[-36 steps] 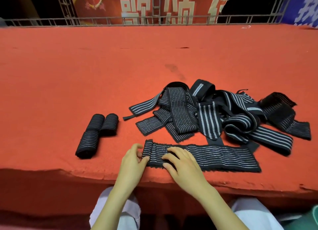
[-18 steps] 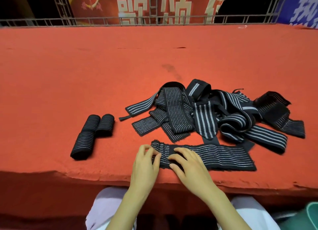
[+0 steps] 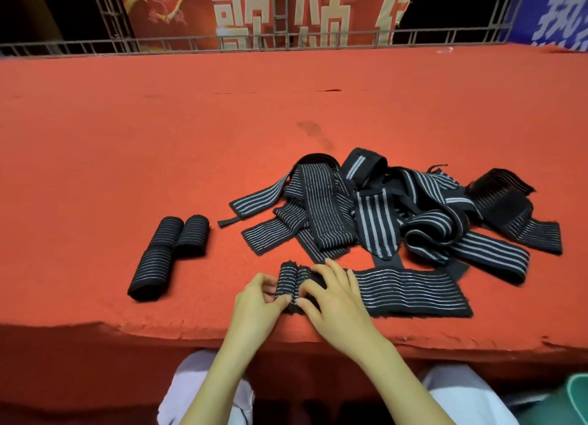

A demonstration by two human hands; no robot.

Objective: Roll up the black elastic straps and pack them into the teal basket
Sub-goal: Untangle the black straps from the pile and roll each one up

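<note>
The working surface is a red carpeted platform (image 3: 159, 170). The strap (image 3: 410, 292) in work lies flat along the near edge, lengthwise from left to right. Its left end is wound into a short, tight roll (image 3: 288, 284); the remainder lies unrolled to the right.

Left hand (image 3: 259, 300): fingers curled, pinching the left side of the roll between thumb and fingertips.

Right hand (image 3: 334, 300): fingers curled over the top of the roll, thumb at its near side, grasping it from the right. The palm covers the adjoining flat section of the strap.

The pile of loose straps (image 3: 381, 208) lies just beyond the strap in work, toward the far right. The pieces overlap and cross; some carry fine stripes, others broad ones.

Three finished rolls (image 3: 168, 243) lie on the left, well apart from the pile. Two sit side by side, touching; the third lies at the near end of the left one.

The teal basket (image 3: 577, 399) shows only as an edge in the near right corner, below the level of the platform. Its contents are out of view.

Light-coloured trousers (image 3: 203, 389) show below the near edge. A metal truss (image 3: 286, 39) and a red banner (image 3: 178, 7) stand beyond the far edge.
</note>
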